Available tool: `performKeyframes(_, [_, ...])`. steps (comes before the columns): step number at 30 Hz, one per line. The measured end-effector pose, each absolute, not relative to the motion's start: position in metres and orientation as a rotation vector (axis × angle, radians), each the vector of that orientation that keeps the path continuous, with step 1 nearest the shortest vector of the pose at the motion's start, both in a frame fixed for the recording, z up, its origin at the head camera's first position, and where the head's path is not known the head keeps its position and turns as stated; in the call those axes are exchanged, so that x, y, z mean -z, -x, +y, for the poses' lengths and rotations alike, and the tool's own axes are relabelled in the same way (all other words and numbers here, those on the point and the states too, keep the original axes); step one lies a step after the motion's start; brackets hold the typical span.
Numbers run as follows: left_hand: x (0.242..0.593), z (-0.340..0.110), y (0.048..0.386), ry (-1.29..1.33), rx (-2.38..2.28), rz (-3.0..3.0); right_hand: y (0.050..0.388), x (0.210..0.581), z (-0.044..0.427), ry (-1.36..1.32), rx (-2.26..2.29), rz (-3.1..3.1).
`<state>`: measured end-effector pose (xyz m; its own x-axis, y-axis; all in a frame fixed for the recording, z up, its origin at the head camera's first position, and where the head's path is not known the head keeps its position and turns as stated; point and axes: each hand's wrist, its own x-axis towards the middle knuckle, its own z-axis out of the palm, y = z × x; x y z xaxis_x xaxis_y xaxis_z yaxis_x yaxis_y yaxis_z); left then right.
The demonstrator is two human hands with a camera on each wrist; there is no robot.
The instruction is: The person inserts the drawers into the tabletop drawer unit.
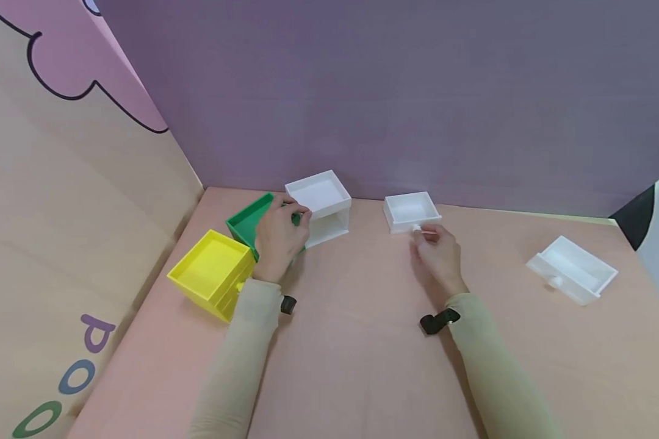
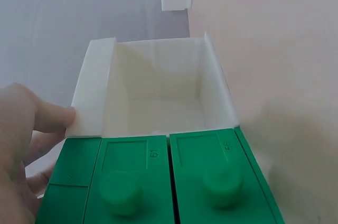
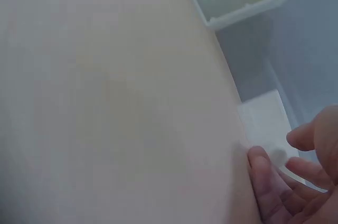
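Note:
In the head view my left hand (image 1: 282,235) curls over the seam between a green drawer unit (image 1: 247,222) and a white open-fronted drawer housing (image 1: 329,228). In the left wrist view its fingers grip the upper edge of the white housing (image 2: 90,92), which adjoins the green fronts (image 2: 137,163) with two round knobs. My right hand (image 1: 439,253) is at the front of a small white drawer (image 1: 412,210). In the right wrist view thumb and fingers lie around that drawer's knob (image 3: 278,156), with small gaps visible.
A yellow drawer unit (image 1: 208,265) stands at the left, by my left forearm. A second white drawer (image 1: 576,268) with a knob lies at the far right. Behind everything rises a grey-purple wall (image 1: 390,103); a light patterned wall (image 1: 88,201) borders the pink tabletop (image 1: 357,341) on the left.

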<state>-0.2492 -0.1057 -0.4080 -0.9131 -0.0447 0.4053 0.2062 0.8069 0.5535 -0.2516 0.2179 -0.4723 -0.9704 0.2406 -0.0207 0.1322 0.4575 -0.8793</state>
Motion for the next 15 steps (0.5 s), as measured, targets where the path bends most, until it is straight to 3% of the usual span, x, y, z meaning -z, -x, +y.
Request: performKeyframes(15, [0.406, -0.101, 0.243, 0.013, 0.850, -2.611, 0.258, 0.487, 0.223, 0.416, -1.517, -2.544])
